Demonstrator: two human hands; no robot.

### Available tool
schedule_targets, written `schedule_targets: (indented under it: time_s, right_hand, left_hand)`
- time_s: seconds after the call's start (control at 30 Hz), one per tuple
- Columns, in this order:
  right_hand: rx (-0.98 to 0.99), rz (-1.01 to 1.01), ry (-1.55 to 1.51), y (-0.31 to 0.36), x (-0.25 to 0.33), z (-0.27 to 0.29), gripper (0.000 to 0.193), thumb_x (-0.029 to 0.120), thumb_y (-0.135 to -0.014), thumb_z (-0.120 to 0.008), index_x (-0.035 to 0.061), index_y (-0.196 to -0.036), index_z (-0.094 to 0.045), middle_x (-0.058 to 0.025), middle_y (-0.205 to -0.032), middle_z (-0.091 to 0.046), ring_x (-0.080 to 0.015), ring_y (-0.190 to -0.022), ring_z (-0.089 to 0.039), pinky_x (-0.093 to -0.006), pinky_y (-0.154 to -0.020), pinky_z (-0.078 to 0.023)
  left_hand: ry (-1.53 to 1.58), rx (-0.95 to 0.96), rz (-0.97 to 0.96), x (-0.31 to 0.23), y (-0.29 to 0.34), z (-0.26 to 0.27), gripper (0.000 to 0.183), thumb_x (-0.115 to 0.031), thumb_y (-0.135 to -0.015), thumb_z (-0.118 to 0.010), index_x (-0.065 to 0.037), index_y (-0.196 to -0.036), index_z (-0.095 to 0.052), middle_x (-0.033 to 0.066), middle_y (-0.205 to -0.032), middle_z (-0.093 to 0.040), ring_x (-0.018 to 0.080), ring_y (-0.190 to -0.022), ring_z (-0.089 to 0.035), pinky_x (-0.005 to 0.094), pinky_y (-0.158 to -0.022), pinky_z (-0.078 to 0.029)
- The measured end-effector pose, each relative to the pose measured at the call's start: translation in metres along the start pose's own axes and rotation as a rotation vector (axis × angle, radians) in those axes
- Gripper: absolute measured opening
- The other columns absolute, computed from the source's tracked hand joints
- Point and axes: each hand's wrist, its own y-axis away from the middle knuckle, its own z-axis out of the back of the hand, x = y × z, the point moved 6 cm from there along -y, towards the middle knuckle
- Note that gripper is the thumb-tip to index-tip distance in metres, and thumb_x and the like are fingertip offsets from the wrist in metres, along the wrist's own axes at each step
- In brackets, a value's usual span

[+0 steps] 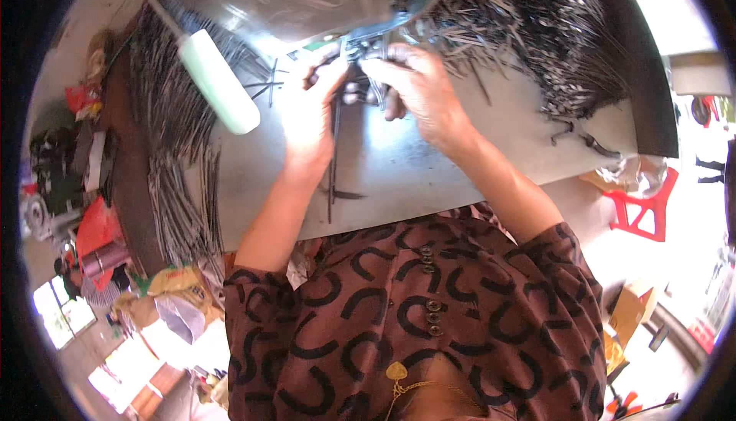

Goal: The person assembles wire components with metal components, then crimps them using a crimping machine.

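Note:
Under a bright light, my left hand (313,99) is closed, its thumb and fingers pinching a thin black strip (335,145) that hangs down over the worktable (261,183). Beside it on the right, my right hand (418,88) has its fingers curled around the ends of other thin dark strips (380,93). Both sets of fingertips look darkened and sit close together at the lower edge of a grey metal machine (284,0). Glare and the fingers hide exactly where the strips meet the machine. A short dark strip (349,194) lies flat on the table below my hands.
A long bundle of black strips (180,153) runs down the table's left side. A large heap of black strips (529,30) covers the back right. A pale green bar (218,81) on a cord hangs left of my hands. Right of the table stands a red stool (648,210).

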Motion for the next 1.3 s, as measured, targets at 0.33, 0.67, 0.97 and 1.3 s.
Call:
schedule_targets:
  time_s: [0.33, 0.67, 0.97, 1.3]
  right_hand:
    - [0.008, 0.002, -0.034, -0.001, 0.005, -0.011, 0.015, 0.018, -0.086, -0.058, 0.0035, -0.088, -0.06, -0.0044, -0.065, -0.061, -0.0078, -0.042, -0.051, -0.0194, -0.037, -0.035]
    - [0.004, 0.013, -0.064, -0.003, 0.003, -0.014, 0.016, 0.02, -0.088, -0.058, 0.0047, -0.089, -0.061, -0.0022, -0.067, -0.061, -0.0076, -0.042, -0.051, -0.0183, -0.037, -0.034]
    - [0.004, 0.006, -0.085, -0.004, 0.001, -0.012, 0.016, 0.02, -0.086, -0.06, 0.0043, -0.089, -0.063, -0.0014, -0.067, -0.061, -0.0073, -0.041, -0.05, -0.0183, -0.037, -0.034]
    - [0.005, 0.012, -0.175, -0.003, -0.003, -0.012, 0.017, 0.02, -0.086, -0.061, 0.0033, -0.089, -0.063, -0.0026, -0.065, -0.062, -0.0067, -0.041, -0.05, -0.018, -0.037, -0.034]
  left_hand:
    - [0.058, 0.08, 0.03, -0.002, 0.0, 0.003, 0.026, -0.006, -0.084, -0.062, 0.002, -0.109, -0.058, 0.0033, -0.087, -0.061, 0.0081, -0.073, -0.056, 0.0219, -0.063, -0.046]
    - [0.087, 0.104, 0.078, -0.008, 0.003, -0.005, 0.033, -0.009, -0.088, -0.059, 0.004, -0.118, -0.054, 0.0068, -0.085, -0.063, 0.011, -0.067, -0.06, 0.0202, -0.058, -0.046]
    - [0.092, 0.13, 0.049, 0.0, -0.002, 0.002, 0.036, -0.005, -0.085, -0.062, 0.002, -0.119, -0.054, 0.0068, -0.086, -0.063, 0.0104, -0.067, -0.059, 0.0204, -0.058, -0.047]
    - [0.122, 0.124, 0.033, 0.001, -0.001, 0.002, 0.034, -0.002, -0.084, -0.063, 0.003, -0.116, -0.056, 0.007, -0.087, -0.063, 0.0098, -0.067, -0.059, 0.02, -0.059, -0.047]
